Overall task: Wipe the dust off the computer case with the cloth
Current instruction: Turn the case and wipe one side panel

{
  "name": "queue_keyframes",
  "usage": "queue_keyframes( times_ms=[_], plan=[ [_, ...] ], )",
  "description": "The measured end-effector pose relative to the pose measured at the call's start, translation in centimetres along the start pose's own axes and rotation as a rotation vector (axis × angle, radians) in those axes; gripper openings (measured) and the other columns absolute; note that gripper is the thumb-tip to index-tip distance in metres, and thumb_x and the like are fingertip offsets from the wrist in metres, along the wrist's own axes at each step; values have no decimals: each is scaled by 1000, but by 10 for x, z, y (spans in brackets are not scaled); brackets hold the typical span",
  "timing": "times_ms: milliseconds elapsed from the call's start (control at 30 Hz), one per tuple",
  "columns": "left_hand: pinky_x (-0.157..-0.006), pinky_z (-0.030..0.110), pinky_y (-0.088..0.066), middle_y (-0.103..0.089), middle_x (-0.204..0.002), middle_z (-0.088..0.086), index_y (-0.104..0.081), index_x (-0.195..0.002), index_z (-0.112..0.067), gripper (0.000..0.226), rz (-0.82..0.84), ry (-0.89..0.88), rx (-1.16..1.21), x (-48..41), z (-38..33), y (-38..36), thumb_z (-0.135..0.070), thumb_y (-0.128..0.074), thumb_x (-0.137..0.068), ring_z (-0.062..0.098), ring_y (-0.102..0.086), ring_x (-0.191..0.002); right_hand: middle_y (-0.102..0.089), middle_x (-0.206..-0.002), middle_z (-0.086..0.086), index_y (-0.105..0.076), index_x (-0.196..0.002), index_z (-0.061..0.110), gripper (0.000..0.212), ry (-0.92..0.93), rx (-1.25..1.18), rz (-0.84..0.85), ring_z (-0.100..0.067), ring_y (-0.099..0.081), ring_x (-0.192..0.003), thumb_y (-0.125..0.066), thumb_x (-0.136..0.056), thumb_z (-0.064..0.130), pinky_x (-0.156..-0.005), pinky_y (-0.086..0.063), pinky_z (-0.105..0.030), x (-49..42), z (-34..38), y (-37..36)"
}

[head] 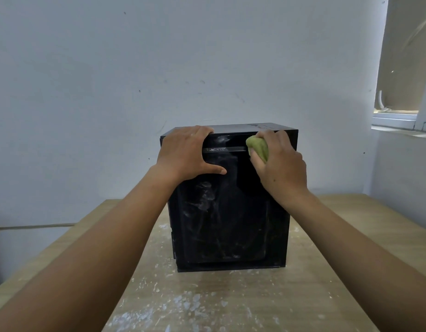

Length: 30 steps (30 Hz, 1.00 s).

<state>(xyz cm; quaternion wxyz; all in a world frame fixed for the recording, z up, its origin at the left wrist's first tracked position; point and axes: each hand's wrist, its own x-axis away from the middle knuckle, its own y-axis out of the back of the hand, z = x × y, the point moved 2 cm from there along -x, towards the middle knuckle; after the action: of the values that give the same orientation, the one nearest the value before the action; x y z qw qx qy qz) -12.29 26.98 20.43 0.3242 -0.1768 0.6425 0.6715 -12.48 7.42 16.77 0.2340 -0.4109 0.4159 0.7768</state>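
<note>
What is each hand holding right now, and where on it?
The right hand grips the bunched green cloth, fingers curled round it. The left hand steadies the computer case, fingers hooked over its top left edge.

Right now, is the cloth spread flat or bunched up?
Bunched: the cloth is a green wad in the right hand, pressed against the computer case.
</note>
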Motion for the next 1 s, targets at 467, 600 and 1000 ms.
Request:
queue_keyframes(
  times_ms=[467,600,1000],
  plan=[
    [-102,34,-37,-56,-137,-6,-44,-142,-25,103,-13,-6,7,0,0,0,-81,-67,-59,18,-51,-126,-52,-94,0,-58,-112,21,30,256,108,142,-16,-52,-60,-69,-85,29,-41,-43,-28,51,-14,-31],
    [-103,33,-36,-56,-137,-6,-43,-142,-26,102,-17,-2,13,0,0,-1,-80,-69,-60,18,-50,-127,-51,-98,-3,-58,-113,21,26,234,81,75,-24,-55,-65,-59,-90,35,-47,-49,-35,22,0,-15],
    [-101,32,-36,-58,-134,-7,-45,-140,-25,101,-34,-10,32,0,2,-4,-80,-69,-59,17,-52,-124,-53,-108,-6,-57,-118,18,28,202,102,-8,-28,-56,-73,-57,-94,34,-52,-35,-28,-7,24,-11]
  ],
)
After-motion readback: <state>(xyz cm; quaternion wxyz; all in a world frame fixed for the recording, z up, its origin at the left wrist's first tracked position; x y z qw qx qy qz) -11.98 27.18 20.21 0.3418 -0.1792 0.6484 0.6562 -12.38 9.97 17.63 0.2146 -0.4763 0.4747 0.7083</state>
